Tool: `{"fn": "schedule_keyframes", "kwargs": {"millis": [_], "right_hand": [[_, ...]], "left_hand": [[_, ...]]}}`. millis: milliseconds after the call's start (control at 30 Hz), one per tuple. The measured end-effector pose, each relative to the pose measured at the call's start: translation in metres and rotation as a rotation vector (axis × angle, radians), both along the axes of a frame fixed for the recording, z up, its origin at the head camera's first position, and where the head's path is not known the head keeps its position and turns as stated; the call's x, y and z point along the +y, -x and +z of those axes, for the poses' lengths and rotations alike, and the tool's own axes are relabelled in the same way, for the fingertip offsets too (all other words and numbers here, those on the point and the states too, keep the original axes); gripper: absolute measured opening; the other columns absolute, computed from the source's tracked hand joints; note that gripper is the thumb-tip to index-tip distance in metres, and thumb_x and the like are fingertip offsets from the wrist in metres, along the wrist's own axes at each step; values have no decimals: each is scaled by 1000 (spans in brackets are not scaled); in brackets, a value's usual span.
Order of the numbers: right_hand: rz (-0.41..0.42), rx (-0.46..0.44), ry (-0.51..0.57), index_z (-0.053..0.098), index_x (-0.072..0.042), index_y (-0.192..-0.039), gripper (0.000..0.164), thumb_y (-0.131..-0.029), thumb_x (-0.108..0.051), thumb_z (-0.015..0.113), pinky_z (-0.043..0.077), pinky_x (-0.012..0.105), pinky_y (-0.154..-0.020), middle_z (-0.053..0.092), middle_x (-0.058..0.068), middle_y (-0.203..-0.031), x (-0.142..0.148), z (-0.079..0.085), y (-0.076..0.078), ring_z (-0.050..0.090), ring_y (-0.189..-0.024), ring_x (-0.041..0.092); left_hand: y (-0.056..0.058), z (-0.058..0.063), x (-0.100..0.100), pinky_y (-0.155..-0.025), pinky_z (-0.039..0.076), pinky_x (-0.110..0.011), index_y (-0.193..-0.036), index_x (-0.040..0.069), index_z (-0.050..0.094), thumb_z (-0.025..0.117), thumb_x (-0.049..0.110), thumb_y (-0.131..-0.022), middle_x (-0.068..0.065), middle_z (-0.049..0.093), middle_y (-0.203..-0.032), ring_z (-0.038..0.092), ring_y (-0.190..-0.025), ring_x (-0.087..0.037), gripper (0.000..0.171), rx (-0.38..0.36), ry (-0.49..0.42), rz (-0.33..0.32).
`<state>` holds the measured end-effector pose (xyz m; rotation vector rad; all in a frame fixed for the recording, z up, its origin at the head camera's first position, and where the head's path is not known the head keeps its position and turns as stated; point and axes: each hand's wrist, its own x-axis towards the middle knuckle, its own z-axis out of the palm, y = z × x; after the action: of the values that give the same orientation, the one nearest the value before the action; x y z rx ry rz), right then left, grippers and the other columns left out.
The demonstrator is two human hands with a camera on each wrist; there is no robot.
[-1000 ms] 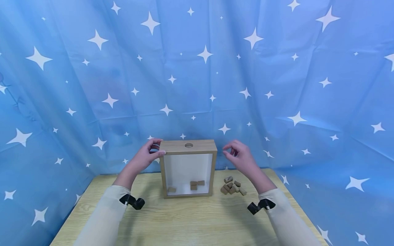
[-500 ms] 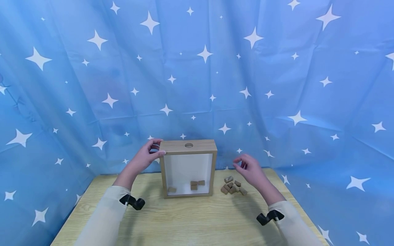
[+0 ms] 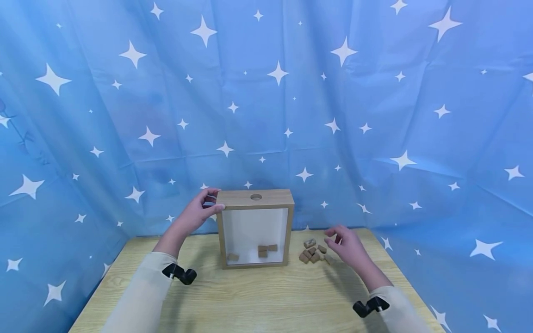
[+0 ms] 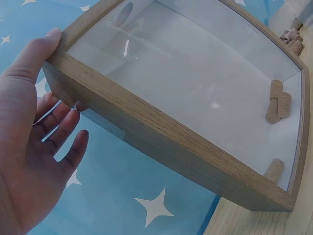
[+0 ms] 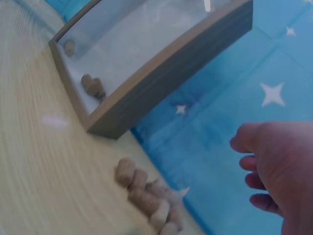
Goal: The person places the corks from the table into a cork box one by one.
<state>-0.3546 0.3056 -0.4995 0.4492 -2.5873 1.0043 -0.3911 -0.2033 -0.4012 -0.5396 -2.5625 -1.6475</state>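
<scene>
A shallow wooden box (image 3: 275, 199) with a clear front and a round hole (image 3: 256, 197) in its top stands upright on the table. My left hand (image 3: 193, 215) holds its upper left corner, thumb on the front edge and fingertips behind. Inside, three corks (image 4: 283, 105) lie together towards the right, with another cork (image 4: 275, 170) alone at the left. To the box's right lies a loose pile of corks (image 3: 304, 258). Just right of and above that pile, my right hand (image 3: 350, 247) has loosely bent fingers with nothing seen between them.
The pale wooden table (image 3: 250, 300) reaches back to a blue curtain (image 3: 258, 129) with white stars, which hangs close behind the box. The pile of corks is a short gap from the box's right side.
My right hand has moved from beside the box's top right corner, down and to the right, to the cork pile. My left hand and the box have stayed put.
</scene>
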Motion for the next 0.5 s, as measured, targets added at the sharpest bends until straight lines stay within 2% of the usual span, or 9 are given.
{"fn": "schedule_keyframes", "kwargs": {"millis": [100, 267, 367, 500], "right_hand": [[-6, -12, -13, 78, -3, -120, 20, -100, -4, 80, 52, 32, -67, 72, 13, -111, 5, -14, 1, 60, -83, 16], [-41, -103, -9, 75, 0, -123, 24, -99, -3, 79, 51, 31, -70, 70, 14, -114, 11, -36, 2, 58, -84, 18], [-54, -150, 3, 74, 1, -126, 26, -100, -5, 78, 51, 32, -71, 69, 13, -116, 14, -45, 1, 58, -86, 19], [-54, -168, 18, 75, 1, -126, 27, -101, -8, 79, 51, 32, -71, 68, 12, -114, 17, -54, 1, 58, -86, 19]], "left_hand": [[0, 0, 0, -113, 48, -60, -163, 14, 47, 79, 49, -104, -19, 51, -151, 50, -142, -44, 75, 0, -3, 0], [0, -1, 0, -113, 48, -59, -163, 14, 47, 78, 49, -104, -19, 50, -151, 50, -142, -44, 76, -4, -2, -6], [-1, 0, 0, -113, 48, -60, -163, 15, 47, 79, 48, -104, -19, 50, -151, 50, -141, -44, 75, -7, -9, -8], [-1, 0, 0, -113, 48, -59, -163, 14, 47, 79, 48, -104, -19, 50, -151, 50, -141, -44, 75, -2, -5, -5]]}}
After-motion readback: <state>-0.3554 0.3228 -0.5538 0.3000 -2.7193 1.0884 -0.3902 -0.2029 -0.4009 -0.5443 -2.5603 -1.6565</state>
